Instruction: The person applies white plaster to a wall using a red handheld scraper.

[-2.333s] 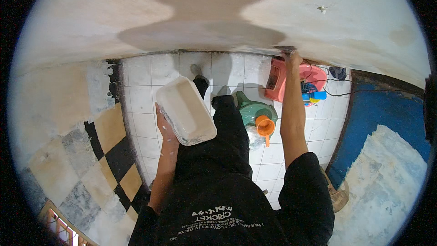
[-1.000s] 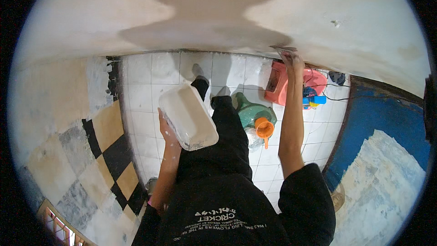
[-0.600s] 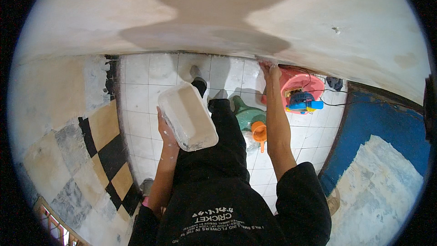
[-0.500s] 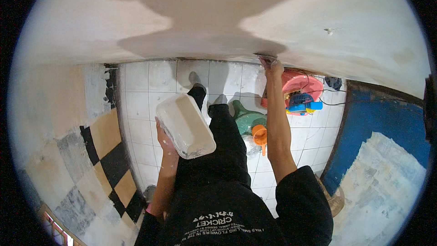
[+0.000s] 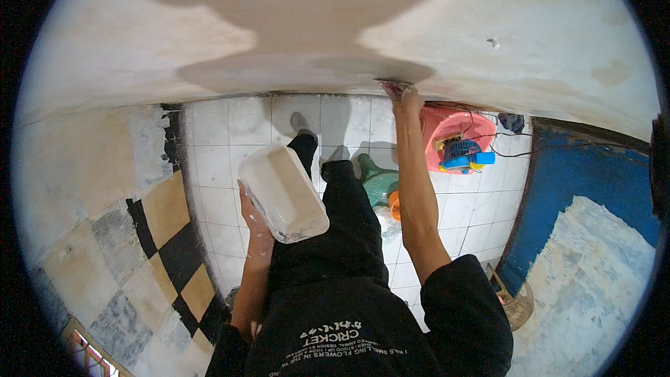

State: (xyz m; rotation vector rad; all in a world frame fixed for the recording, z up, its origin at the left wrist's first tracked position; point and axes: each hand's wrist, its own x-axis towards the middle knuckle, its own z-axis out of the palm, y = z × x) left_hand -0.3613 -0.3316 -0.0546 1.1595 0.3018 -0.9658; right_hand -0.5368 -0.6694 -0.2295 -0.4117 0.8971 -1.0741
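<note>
My left hand (image 5: 255, 218) is wrapped round the lower left side of a white rectangular plastic tub (image 5: 285, 192), held tilted above my legs. Whitish paste smears its rim and side. Up at the pale wall (image 5: 314, 21), my right hand (image 5: 410, 100) grips a putty knife (image 5: 392, 86), its wide edge laid against the plaster low on the wall. The fingers partly cover the handle. A dark shadow of my body falls across the wall there.
A pink basin (image 5: 440, 129) with a small blue fan (image 5: 460, 157) stands right of my forearm, with a cable running from it. A green stool (image 5: 379, 183) and an orange dipper (image 5: 394, 205) are by my leg. Patchy blue panel (image 5: 558, 188) right; checkered wall (image 5: 183, 255) left.
My right hand has slid a little to the left along the wall with the putty knife. My forearm now hides most of the orange dipper. The tub has barely moved.
</note>
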